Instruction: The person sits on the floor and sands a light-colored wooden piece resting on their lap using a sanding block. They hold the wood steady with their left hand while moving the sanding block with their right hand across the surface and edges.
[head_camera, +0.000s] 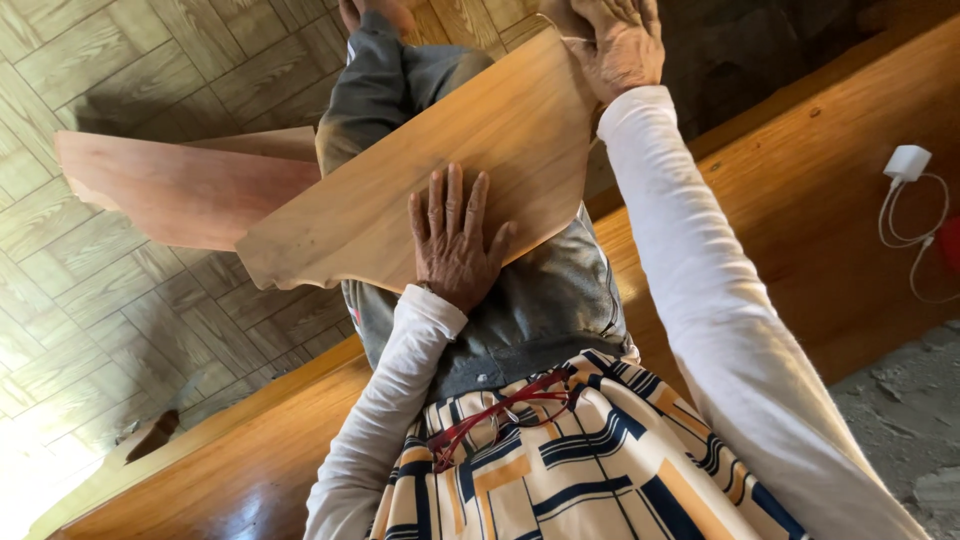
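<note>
A pale wooden board (400, 190) with a curved, notched edge lies across my lap, slanting from lower left to upper right. My left hand (455, 240) lies flat on its near edge, fingers spread, holding nothing. My right hand (620, 45) is curled over the board's far upper corner and grips it there. A second, redder board (170, 190) sticks out to the left, beside my knee and partly under the pale one.
I sit on a long varnished wooden bench (800, 210). A white charger with its cable (908, 165) lies on the bench at right. Red glasses (500, 415) hang on my patterned shirt. Wood-pattern floor (120, 70) is at left, rough concrete (900, 400) at lower right.
</note>
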